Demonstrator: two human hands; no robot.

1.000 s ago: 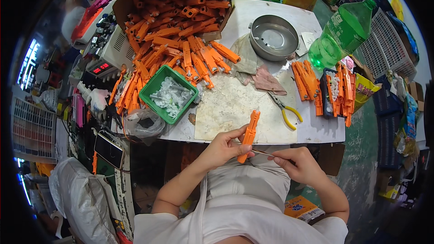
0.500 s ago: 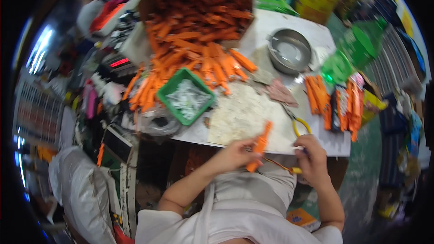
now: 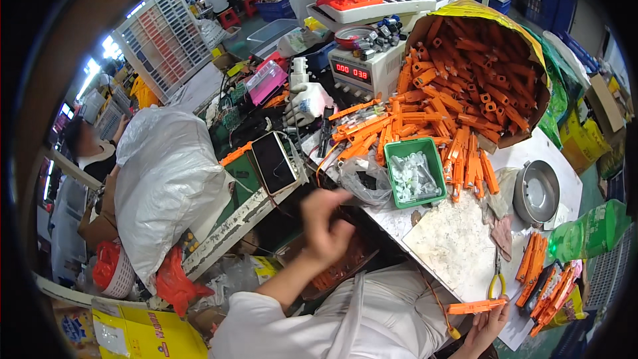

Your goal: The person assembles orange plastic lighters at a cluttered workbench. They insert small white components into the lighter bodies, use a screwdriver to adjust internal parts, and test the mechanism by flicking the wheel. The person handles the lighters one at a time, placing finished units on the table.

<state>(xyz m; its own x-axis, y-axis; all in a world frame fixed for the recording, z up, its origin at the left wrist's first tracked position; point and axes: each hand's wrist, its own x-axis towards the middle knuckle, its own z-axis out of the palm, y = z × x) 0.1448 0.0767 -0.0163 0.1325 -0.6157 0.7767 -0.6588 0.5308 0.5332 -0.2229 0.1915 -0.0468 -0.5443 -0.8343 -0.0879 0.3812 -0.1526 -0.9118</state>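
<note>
My right hand [image 3: 490, 324] grips a long, slim orange plastic part [image 3: 474, 307] by its right end, at the table's near edge. Over the gap left of the table is my left hand [image 3: 325, 226], smeared by motion; its thumb and forefinger stand apart with nothing visible between them. Just beyond the held part lie yellow-handled pliers [image 3: 497, 284]. A thin cord with a yellow end [image 3: 453, 332] hangs over my lap. A green tray [image 3: 423, 200] of small whitish pieces stands on the table, beside a heap of similar orange parts [image 3: 468, 159].
A yellow-edged box [image 3: 495, 8] spills orange parts onto the table. Beyond the pliers stand a metal bowl [image 3: 537, 193] and a green bottle [image 3: 591, 229]. Orange pieces [image 3: 555, 296] lie at right. A display device [image 3: 372, 70] and white sack [image 3: 169, 179] are left. Other people are behind.
The view has swung left. The orange part has passed from my left hand to my right. My left hand has moved away leftward, off the table's edge.
</note>
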